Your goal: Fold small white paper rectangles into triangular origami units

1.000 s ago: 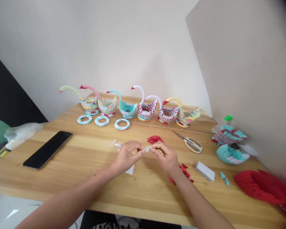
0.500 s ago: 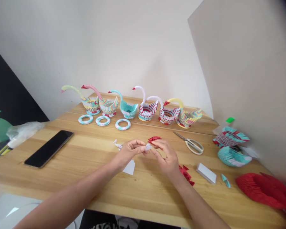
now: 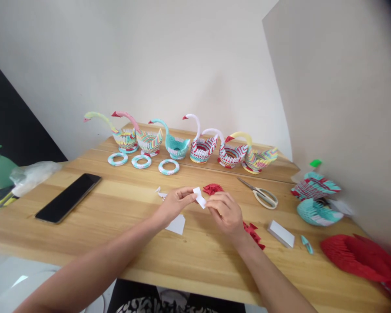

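A small white paper piece (image 3: 199, 198) was pinched between the left hand (image 3: 174, 204) and the right hand (image 3: 226, 213), just above the table (image 3: 124, 243).

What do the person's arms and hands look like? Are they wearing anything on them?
Both arms are bare all the way up as far as the picture shows: no sleeves, gloves or watch. The left hand and right hand have no rings or bracelets that I can see. The fingers are slim. The fingernails are too small to tell about.
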`<control>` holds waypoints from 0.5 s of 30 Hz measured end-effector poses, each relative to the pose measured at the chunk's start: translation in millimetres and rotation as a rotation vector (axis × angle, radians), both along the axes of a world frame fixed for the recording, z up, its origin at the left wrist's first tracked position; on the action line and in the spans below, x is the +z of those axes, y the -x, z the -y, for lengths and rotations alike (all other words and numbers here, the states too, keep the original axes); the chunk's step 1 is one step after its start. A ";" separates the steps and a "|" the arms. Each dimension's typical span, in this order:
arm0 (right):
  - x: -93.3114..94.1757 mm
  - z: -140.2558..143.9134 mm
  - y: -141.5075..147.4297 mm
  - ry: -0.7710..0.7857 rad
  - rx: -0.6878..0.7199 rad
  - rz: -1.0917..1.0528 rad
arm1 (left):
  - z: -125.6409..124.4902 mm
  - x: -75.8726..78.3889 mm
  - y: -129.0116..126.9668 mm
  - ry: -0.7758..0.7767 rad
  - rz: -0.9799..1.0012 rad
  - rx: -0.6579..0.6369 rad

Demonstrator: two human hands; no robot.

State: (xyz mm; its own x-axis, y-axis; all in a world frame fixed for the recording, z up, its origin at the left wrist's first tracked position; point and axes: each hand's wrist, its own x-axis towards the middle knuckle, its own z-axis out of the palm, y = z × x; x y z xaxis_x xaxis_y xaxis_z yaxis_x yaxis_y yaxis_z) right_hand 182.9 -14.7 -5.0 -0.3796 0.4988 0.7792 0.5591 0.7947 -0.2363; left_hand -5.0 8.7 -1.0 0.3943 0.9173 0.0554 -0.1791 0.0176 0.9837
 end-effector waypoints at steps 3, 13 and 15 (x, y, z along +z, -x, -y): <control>-1.5 -1.2 -2.4 -0.019 -0.005 0.052 | 0.2 6.1 3.9 -0.023 -0.206 -0.034; -2.8 -6.1 -0.4 0.078 -0.007 0.027 | 3.3 2.6 0.6 -0.138 -0.273 -0.006; -3.4 -6.1 0.3 0.161 0.002 -0.062 | 4.3 0.9 0.3 -0.178 -0.261 -0.001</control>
State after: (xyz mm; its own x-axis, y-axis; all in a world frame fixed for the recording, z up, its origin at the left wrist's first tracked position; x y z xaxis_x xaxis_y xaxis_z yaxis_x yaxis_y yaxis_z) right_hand 182.6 -8.6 -8.5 -0.3342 0.6182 0.7115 0.5383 0.7448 -0.3943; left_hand -5.4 4.4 0.0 0.4172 0.9019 0.1122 0.0793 -0.1592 0.9841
